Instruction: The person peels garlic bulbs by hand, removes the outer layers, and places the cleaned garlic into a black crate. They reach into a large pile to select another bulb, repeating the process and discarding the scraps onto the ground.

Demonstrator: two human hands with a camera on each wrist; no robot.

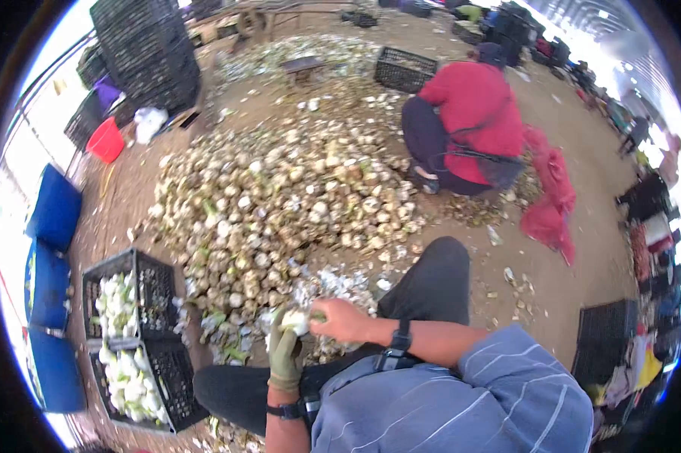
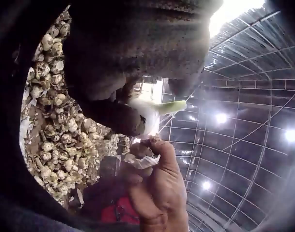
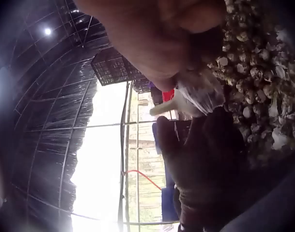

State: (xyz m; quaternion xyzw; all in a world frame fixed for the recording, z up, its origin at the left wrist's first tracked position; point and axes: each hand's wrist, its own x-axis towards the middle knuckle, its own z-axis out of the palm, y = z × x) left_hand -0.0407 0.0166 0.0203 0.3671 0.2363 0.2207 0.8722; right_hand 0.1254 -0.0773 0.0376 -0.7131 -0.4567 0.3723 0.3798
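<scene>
A white garlic bulb [image 1: 296, 323] with a short pale-green stem is held in front of the lap. My gloved left hand [image 1: 284, 353] grips it from below and the side. Thumb and fingers of my bare right hand [image 1: 342, 321] pinch a strip of papery skin [image 2: 146, 162] at the bulb's edge, best seen in the left wrist view. From the right wrist view, loose translucent skin [image 3: 205, 94] spreads between the two hands beside the bulb. Before my knees lies a large heap of unpeeled garlic [image 1: 280, 204], with shed skins [image 1: 333, 291] at its near edge.
Two black crates [image 1: 159, 302] of white peeled bulbs [image 1: 133, 385] stand at my left, near blue barrels [image 1: 53, 370]. A red bucket [image 1: 106, 141] and stacked crates [image 1: 148, 57] are farther back. Across the heap, a person in red [image 1: 476, 113] squats beside a red mesh sack [image 1: 552, 200].
</scene>
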